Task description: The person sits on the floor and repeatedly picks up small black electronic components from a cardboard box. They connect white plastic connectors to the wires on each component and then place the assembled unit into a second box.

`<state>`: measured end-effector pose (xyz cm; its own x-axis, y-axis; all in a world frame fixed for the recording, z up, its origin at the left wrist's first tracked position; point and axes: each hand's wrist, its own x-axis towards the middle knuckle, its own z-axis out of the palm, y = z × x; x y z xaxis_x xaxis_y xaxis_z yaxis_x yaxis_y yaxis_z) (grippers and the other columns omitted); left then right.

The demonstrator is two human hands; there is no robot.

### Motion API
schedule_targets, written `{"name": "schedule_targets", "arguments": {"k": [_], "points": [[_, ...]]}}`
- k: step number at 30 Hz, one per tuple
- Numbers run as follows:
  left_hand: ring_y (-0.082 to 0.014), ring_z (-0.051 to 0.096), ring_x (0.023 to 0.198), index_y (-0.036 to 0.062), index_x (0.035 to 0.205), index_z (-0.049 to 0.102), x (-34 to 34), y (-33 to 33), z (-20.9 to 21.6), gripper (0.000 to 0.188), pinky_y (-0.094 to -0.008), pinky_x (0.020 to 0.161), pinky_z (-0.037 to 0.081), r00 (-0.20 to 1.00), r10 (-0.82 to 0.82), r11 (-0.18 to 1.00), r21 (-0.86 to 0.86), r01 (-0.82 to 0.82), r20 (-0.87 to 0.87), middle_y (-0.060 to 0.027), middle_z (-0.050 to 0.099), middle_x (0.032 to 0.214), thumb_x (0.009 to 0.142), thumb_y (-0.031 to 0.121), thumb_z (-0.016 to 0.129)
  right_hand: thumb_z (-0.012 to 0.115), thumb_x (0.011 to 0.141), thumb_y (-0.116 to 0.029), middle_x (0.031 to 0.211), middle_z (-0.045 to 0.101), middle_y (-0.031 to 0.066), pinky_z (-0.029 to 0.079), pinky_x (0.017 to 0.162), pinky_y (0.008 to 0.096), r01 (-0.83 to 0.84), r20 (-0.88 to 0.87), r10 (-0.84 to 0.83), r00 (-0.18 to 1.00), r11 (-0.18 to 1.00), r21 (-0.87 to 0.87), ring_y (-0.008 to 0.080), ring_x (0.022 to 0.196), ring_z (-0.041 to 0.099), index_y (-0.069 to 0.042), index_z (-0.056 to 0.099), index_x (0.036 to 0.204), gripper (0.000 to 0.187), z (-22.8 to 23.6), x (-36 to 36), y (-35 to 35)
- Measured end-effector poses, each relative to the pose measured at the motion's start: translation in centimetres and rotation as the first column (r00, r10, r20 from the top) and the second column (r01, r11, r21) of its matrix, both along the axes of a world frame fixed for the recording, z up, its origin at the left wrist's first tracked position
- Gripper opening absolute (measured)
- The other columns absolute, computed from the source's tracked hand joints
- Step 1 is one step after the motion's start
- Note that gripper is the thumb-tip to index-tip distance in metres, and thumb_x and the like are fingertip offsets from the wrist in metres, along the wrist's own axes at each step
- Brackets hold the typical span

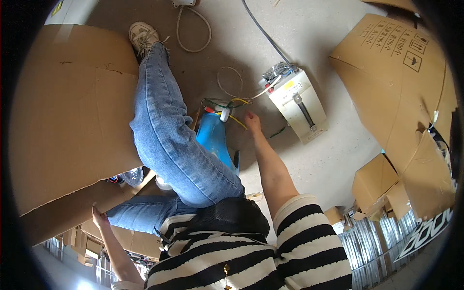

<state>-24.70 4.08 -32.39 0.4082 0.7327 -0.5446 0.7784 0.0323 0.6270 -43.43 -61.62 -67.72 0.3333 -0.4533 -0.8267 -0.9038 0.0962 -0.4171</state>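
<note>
My right hand [252, 122] reaches down beside a cluster of yellow and green wires [237, 102], its fingers curled together; what they hold, if anything, is too small to make out. A blue device [212, 137] stands just left of it, with a red connector [209, 109] and a white connector [224, 115] at its top. Part of the device is hidden behind my bent leg. At the lower left, my left hand [100, 217] grips the edge of a brown cardboard flap [72, 205], thumb showing and the other fingers mostly hidden.
A cream metal power unit [299, 104] with a black handle stands on the grey floor, fed by a dark cable [266, 34]. Large cardboard boxes flank me, one at left [77, 121] and one at right [391, 77]. A looped white cord [193, 50] lies ahead.
</note>
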Motion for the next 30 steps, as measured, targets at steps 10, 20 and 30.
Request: {"name": "schedule_targets", "arguments": {"k": [10, 20, 30], "points": [[-0.018, 0.056, 0.079, 0.007, 0.097, 0.051, 0.1, 2.9, 1.2, 0.022, -0.0296, 0.069, 0.048, 0.998, -0.047, 0.993, -0.105, 0.044, -0.03, -0.0055, 0.058, 0.088, 0.08, 0.019, 0.053, 0.045, 0.083, -0.034, 0.115, 0.047, 0.0088, 0.025, 0.091, 0.0427, 0.839, -0.16, -0.932, 0.325, 0.206, 0.504, 0.02, 0.108, 0.04, -0.009, 0.045, 0.112, 0.039, 0.9, 7.3, 0.1], [-0.0092, 0.05, 0.058, 0.007, 0.09, 0.055, 0.6, -5.1, 1.0, 0.023, -0.02, 0.048, 0.04, 0.995, 0.027, 0.988, 0.155, -0.012, -0.091, 0.0, 0.056, 0.073, 0.079, 0.027, 0.056, 0.051, 0.079, -0.017, 0.104, 0.052, 0.0072, 0.037, 0.08, 0.0266, 0.444, 0.158, -0.721, 0.675, 0.568, 0.693, 0.0143, 0.092, 0.049, -0.002, 0.053, 0.104, 0.028, 20.6, 4.7, 4.0], [-0.0091, 0.049, 0.061, -0.0026, 0.084, 0.057, 4.2, -33.8, 11.0, 0.031, -0.0226, 0.053, 0.038, 0.292, -0.933, 0.236, 0.253, 0.938, -0.211, -0.0049, 0.053, 0.067, 0.085, 0.026, 0.045, 0.065, 0.061, -0.009, 0.102, 0.048, 0.0117, 0.038, 0.075, 0.0374, -0.253, 0.812, 0.396, 0.428, 0.915, -0.314, 0.0259, 0.095, 0.046, -0.005, 0.061, 0.083, 0.022, 38.2, 9.6, 5.4]]}}
